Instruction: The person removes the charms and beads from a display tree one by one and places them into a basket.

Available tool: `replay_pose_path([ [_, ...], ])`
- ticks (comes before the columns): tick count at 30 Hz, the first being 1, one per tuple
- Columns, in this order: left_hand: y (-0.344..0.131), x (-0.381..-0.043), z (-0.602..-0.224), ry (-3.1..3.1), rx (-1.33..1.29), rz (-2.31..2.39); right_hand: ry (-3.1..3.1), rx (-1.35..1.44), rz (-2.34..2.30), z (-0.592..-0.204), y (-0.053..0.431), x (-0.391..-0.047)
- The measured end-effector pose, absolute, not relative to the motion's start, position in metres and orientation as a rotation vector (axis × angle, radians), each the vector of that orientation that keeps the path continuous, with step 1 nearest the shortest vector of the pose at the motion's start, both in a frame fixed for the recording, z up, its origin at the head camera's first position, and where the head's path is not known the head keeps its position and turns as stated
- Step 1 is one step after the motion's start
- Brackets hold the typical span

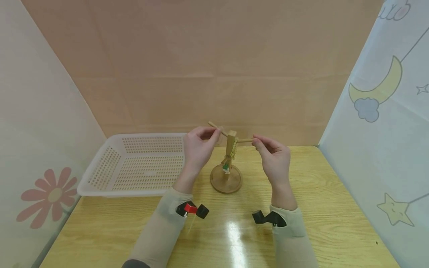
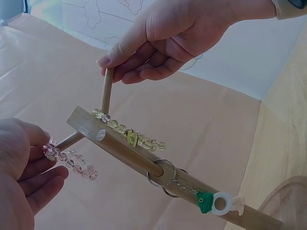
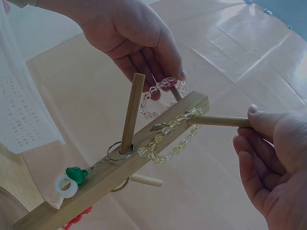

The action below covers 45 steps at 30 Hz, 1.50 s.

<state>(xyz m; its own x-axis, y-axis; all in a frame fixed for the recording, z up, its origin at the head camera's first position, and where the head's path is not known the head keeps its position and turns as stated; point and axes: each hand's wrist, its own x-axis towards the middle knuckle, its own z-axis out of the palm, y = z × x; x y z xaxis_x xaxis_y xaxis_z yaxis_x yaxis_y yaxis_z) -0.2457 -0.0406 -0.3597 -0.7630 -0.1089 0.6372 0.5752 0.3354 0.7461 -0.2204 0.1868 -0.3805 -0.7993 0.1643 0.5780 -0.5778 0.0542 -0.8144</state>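
Note:
A wooden peg stand (image 1: 231, 144) with a round base stands upright on the table. My left hand (image 1: 200, 149) pinches a pink bead bracelet (image 2: 76, 168) at an upper peg, whose tip shows past the fingers in the head view. On the opposite side, my right hand (image 1: 275, 158) holds the end of another upper peg (image 3: 223, 121) between thumb and fingers. A yellow bead bracelet (image 3: 159, 138) hangs on that peg, close to the post. Lower down, a keychain with a green frog-like charm (image 2: 205, 202) and a white ring hangs by its metal ring from a lower peg.
A white plastic basket (image 1: 114, 194) with perforated walls stands left of the stand, partly behind my left forearm. A red charm (image 3: 78, 218) shows beneath the post. Cloth-like walls enclose the wooden table (image 1: 321, 208) at the back and sides.

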Motion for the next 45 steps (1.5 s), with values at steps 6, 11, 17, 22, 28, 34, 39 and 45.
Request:
replay_pose_path([
  [6, -0.045, -0.247, -0.356, -1.962, -0.427, -1.485, -1.806, 0.401, 1.795, -0.381, 0.187, -0.220],
  [11, -0.049, -0.249, -0.355, -1.936, -0.414, -1.501, -1.801, 0.398, 1.803, -0.380, 0.187, -0.219],
  [17, -0.054, -0.250, -0.351, -1.924, -0.385, -1.500, -1.806, 0.405, 1.798, -0.380, 0.186, -0.219],
  [22, -0.058, -0.253, -0.347, -1.923, -0.362, -1.488, -1.811, 0.401, 1.790, -0.379, 0.186, -0.219],
  [28, -0.063, -0.255, -0.346, -1.928, -0.331, -1.475, -1.819, 0.387, 1.792, -0.379, 0.187, -0.218],
  [34, -0.067, -0.254, -0.345, -1.935, -0.330, -1.471, -1.827, 0.377, 1.788, -0.380, 0.187, -0.218],
  [39, -0.073, -0.254, -0.345, -1.945, -0.325, -1.452, -1.825, 0.379, 1.778, -0.380, 0.187, -0.218],
  [45, -0.082, -0.255, -0.348, -1.960, -0.303, -1.425, -1.827, 0.382, 1.771, -0.380, 0.187, -0.218],
])
